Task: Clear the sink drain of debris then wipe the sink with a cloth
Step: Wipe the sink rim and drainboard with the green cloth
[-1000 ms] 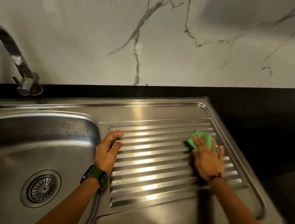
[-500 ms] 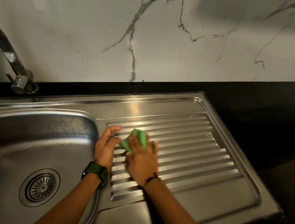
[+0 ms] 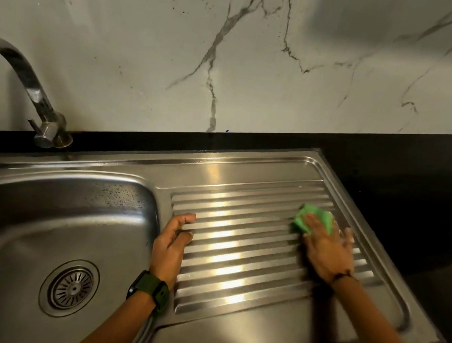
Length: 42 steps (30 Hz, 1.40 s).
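Observation:
A steel sink (image 3: 44, 206) has a round drain strainer (image 3: 69, 289) in its basin and a ribbed drainboard (image 3: 238, 247) to the right. My right hand (image 3: 326, 249) presses a green cloth (image 3: 313, 217) flat against the far right part of the ribs. My left hand (image 3: 172, 239), with a dark green watch on the wrist, rests on the left edge of the drainboard beside the basin, fingers curled and holding nothing.
A curved chrome tap (image 3: 29, 96) stands at the back left. A black countertop (image 3: 415, 194) surrounds the sink, and a white marble wall (image 3: 234, 44) rises behind it.
My right hand swept the cloth left across the ribs to beside my left hand, then back to the right end. My left hand stayed put.

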### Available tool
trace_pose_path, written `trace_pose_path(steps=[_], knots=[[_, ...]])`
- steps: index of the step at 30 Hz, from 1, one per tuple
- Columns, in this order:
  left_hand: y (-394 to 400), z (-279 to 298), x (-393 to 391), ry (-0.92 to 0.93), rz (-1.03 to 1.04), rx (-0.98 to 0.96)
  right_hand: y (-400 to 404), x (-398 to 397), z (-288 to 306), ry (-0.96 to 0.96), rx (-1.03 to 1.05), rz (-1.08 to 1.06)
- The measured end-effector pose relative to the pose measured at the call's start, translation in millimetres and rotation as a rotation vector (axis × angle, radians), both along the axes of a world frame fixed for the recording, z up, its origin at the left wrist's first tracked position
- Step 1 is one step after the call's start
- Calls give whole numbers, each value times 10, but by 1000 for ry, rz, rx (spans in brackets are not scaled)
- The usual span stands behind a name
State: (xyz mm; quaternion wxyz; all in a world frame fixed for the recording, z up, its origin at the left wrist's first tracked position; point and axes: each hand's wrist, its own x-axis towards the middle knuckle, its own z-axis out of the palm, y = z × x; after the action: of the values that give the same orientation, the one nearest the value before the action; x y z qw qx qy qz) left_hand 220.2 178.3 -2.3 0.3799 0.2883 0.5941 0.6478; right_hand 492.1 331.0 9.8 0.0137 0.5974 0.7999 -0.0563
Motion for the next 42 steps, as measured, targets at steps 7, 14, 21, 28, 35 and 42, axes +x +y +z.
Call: trace_pose_path(steps=[7, 14, 21, 28, 35, 42], knots=[[-21, 21, 100, -69, 57, 49, 135, -7, 25, 163, -52, -245], [-10, -6, 58, -212, 90, 96, -998, -1441, -102, 205, -59, 286], [-190, -5, 151, -188, 108, 42, -1213, -1632, -75, 77, 40, 621], [-276, 10, 288, 50, 81, -34, -494, -479, -61, -5, 31, 268], [-294, 29, 275, -6, 82, -17, 131, 363, -6, 0, -65, -178], [-301, 31, 274, -109, 122, 38, -865, -893, -51, 128, 3, 93]])
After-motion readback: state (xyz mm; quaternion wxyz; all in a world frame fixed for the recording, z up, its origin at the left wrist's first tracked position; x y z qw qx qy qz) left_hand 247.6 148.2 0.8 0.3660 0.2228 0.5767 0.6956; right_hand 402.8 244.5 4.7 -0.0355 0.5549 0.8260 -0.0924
